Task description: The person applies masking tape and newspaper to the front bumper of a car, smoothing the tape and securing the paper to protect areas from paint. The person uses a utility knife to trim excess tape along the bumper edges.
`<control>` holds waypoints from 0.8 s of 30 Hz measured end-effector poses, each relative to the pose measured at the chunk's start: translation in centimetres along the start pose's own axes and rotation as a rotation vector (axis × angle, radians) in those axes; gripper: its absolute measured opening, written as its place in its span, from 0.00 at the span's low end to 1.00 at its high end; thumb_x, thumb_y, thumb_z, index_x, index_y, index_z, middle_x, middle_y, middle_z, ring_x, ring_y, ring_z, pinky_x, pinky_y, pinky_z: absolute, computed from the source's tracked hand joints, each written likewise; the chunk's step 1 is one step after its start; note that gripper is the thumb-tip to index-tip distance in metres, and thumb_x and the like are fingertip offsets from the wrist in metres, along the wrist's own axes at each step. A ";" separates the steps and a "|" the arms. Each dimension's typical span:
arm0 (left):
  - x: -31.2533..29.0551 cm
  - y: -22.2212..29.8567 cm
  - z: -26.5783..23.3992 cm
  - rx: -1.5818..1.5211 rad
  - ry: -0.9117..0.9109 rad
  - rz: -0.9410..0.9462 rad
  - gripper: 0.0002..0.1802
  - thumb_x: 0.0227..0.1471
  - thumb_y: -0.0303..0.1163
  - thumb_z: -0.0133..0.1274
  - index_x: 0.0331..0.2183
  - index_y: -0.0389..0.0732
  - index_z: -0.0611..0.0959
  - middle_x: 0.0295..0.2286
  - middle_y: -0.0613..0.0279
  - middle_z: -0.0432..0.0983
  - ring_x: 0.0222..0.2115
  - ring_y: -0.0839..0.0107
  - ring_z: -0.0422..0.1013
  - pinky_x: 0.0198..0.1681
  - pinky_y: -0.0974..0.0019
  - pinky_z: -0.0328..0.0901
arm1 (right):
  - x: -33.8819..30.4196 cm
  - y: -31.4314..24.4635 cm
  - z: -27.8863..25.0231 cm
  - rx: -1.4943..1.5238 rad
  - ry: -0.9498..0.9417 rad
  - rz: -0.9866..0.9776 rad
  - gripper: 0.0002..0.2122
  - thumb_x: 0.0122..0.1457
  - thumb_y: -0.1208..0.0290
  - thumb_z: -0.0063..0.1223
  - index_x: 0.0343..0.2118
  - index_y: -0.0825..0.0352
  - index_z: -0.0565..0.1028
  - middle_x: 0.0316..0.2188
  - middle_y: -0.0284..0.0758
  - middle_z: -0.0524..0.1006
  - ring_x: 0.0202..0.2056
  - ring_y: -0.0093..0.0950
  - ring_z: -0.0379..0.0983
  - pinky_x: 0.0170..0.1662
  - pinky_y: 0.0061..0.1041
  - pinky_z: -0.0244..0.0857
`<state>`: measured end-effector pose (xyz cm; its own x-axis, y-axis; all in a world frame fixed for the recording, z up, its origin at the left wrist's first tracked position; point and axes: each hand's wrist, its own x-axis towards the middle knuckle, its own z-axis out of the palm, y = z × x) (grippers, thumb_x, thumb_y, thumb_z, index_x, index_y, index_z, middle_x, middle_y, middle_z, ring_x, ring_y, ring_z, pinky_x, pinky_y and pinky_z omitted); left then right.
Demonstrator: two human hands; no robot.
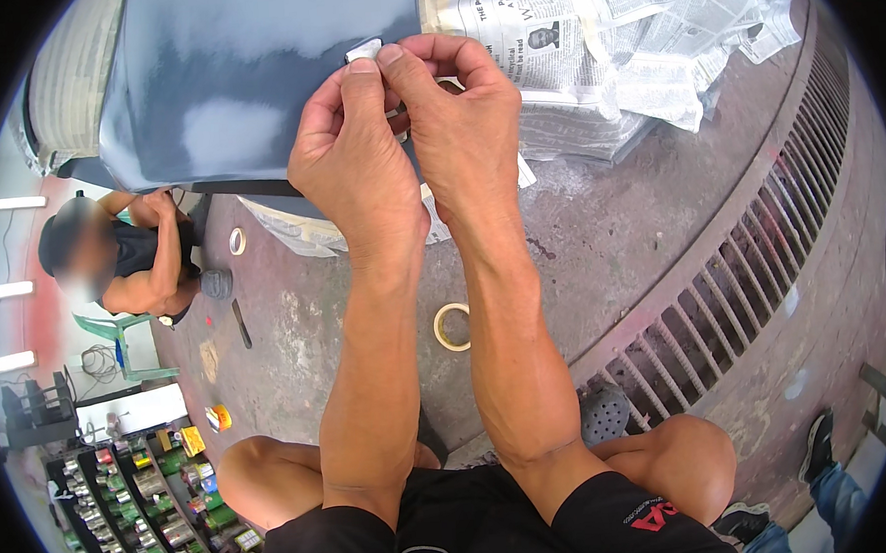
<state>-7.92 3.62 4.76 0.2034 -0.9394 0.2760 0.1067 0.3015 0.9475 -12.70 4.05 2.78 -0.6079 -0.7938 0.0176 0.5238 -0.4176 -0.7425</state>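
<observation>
Both my hands are raised together over the dark grey car panel (222, 78). My left hand (362, 166) is closed in a pinch, its thumb tip against a small whitish piece (363, 50) that looks like a bit of tape or paper. Beside it, my right hand (463, 120) is also pinched, with its thumb touching the right end of that piece. The curled fingers partly hide behind the thumbs. Newspaper sheets (593, 78) cover the panel's right side, held along their border by masking tape (433, 5).
On the concrete floor lie a masking tape roll (438, 329), another roll (238, 241) and a dark narrow tool (241, 325). A metal floor grate (734, 291) curves along the right. A person (146, 247) sits at left, near a rack of cans (139, 503). Someone's shoe (819, 447) shows at right.
</observation>
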 end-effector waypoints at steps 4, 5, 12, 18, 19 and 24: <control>0.0 0.1 0.1 0.008 0.010 -0.004 0.13 0.65 0.30 0.60 0.41 0.28 0.86 0.30 0.60 0.83 0.30 0.75 0.78 0.35 0.69 0.76 | 0.0 -0.6 0.1 -0.001 0.006 0.020 0.13 0.61 0.69 0.71 0.40 0.73 0.81 0.32 0.32 0.80 0.29 0.19 0.76 0.30 0.19 0.72; -0.1 0.2 0.1 0.013 0.014 -0.010 0.12 0.65 0.30 0.60 0.41 0.28 0.86 0.30 0.61 0.83 0.29 0.76 0.78 0.35 0.69 0.75 | 0.0 -0.8 0.1 -0.005 0.005 0.028 0.13 0.60 0.69 0.71 0.40 0.73 0.81 0.31 0.32 0.80 0.29 0.19 0.76 0.30 0.19 0.72; -0.1 0.6 0.2 0.031 0.019 -0.017 0.11 0.64 0.29 0.60 0.39 0.28 0.87 0.29 0.63 0.82 0.28 0.77 0.75 0.34 0.70 0.74 | 0.1 -1.4 0.6 0.014 0.024 0.092 0.11 0.59 0.70 0.68 0.36 0.73 0.80 0.27 0.33 0.80 0.26 0.20 0.75 0.30 0.22 0.71; -0.3 0.8 0.1 0.012 0.011 -0.061 0.12 0.63 0.29 0.58 0.40 0.27 0.86 0.29 0.62 0.82 0.28 0.77 0.75 0.33 0.70 0.72 | 0.5 -0.9 0.9 -0.016 0.047 0.070 0.10 0.58 0.71 0.67 0.35 0.74 0.79 0.26 0.34 0.79 0.26 0.21 0.75 0.30 0.24 0.71; -0.3 0.9 0.1 0.005 0.012 -0.071 0.13 0.63 0.29 0.58 0.41 0.27 0.86 0.29 0.62 0.82 0.28 0.76 0.75 0.33 0.70 0.72 | 0.5 -0.9 0.9 -0.012 0.053 0.078 0.10 0.58 0.71 0.67 0.35 0.74 0.79 0.26 0.34 0.79 0.26 0.21 0.75 0.30 0.24 0.71; -0.3 1.7 -0.1 0.006 0.015 -0.112 0.14 0.62 0.26 0.53 0.42 0.26 0.86 0.32 0.59 0.83 0.30 0.74 0.76 0.35 0.68 0.73 | 0.4 -1.2 1.3 -0.026 0.061 0.123 0.10 0.56 0.72 0.66 0.34 0.74 0.78 0.25 0.34 0.78 0.25 0.21 0.75 0.29 0.24 0.71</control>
<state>-7.74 4.48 6.31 0.2049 -0.9645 0.1664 0.1236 0.1941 0.9732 -12.79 3.67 4.53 -0.5760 -0.8094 -0.1148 0.5812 -0.3067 -0.7538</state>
